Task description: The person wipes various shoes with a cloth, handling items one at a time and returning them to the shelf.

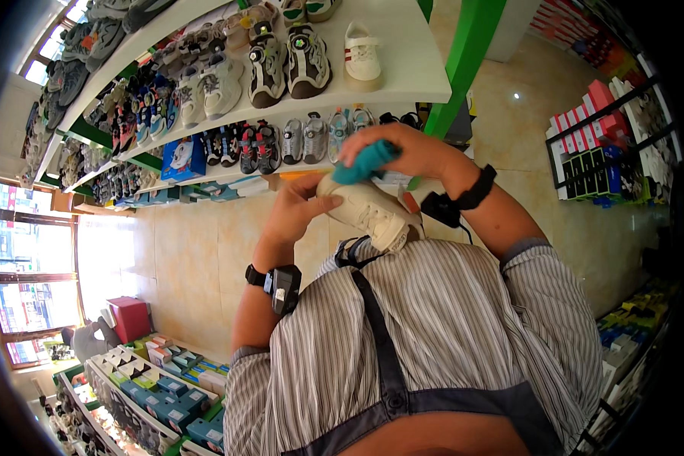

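My left hand (303, 206) grips the toe end of a cream lace-up shoe (365, 211), its thumb lying on the upper. A folded teal cloth (367, 162) is in my right hand (402, 149) and touches the toe of that shoe. The heel end points toward my chest, and a small orange-red tag (410, 202) shows beside the shoe's collar. On the white shelf ahead stands a single white shoe with red stripes (362, 57), with a pair of dark sneakers (308, 61) to its left.
Shelves (410, 68) of shoes with a green post (464, 62) rise in front. Stacked shoeboxes (590, 131) stand at the right, others (165, 399) at the lower left. A red box (129, 319) and a crouching person (91, 341) are near the windows.
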Motion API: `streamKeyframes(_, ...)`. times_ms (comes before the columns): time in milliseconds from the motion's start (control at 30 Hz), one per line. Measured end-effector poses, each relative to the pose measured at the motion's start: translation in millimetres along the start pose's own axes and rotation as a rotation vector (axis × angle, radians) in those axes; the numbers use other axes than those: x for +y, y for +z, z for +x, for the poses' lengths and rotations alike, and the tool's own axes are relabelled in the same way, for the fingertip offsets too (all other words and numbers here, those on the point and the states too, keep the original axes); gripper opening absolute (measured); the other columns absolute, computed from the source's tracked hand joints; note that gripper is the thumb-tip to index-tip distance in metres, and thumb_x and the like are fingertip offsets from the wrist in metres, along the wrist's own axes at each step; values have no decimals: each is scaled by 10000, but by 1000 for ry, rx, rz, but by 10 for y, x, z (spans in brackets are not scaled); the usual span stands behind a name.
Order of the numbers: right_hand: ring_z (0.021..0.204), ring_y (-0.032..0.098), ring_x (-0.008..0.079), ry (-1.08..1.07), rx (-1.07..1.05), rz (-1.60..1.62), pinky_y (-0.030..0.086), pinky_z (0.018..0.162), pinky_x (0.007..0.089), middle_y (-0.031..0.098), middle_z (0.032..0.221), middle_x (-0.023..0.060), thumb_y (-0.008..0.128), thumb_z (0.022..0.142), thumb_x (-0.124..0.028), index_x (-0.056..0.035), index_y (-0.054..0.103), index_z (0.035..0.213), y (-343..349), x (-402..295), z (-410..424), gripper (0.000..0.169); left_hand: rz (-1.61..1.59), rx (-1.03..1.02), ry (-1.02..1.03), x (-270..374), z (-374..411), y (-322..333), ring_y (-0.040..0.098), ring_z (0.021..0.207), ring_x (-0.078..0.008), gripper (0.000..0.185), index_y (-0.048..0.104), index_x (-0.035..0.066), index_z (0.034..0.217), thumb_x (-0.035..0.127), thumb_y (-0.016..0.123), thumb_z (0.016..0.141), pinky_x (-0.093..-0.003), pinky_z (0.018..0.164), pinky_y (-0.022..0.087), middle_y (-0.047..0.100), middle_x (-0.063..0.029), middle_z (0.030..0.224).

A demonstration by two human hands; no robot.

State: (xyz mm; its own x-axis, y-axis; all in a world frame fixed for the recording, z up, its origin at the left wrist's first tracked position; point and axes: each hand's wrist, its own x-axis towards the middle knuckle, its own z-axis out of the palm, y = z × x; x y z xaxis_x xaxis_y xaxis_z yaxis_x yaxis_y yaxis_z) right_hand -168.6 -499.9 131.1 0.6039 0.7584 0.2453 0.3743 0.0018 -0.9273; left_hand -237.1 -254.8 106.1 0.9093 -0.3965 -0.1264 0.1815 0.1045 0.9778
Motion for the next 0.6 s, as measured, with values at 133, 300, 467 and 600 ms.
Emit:
streamKeyframes(133,1007,623,201,142,177,-2,493,895,329,661,1076,76,627,791,37,-54,655,1015,-275,242,-736,243,-94,-3,-37,-138,120,-33,633,938,-165,397,616,-33,1173,67,704,798,-292,848,491,671,-82,1063)
streamKeyframes(300,852,646,168,384,974,175,526,681,274,661,996,57,628,795,45,-41,632,1067,-614,480,-1902,286,-378,126,-116,-97,485,142,635,1012,-210,325,597,-16,1177,113,623,880,-349,896,508,658,-103,1108)
streamKeyframes(467,764,647,186,422,1448,316,515,617,287,672,945,85,629,792,45,-5,609,1101,-655,615,-2696,313,-578,156,-79,-194,1121,512,630,1048,-230,233,574,26,1128,134,589,922,-380,909,522,642,-101,1126)
streamKeyframes(600,800,645,205,472,1426,326,525,627,317,668,976,93,646,796,30,-20,596,1144,-623,602,-3084,355,-707,221,-17,-322,1709,941,616,1046,-226,231,543,12,1097,121,616,907,-372,914,521,618,-104,1126)
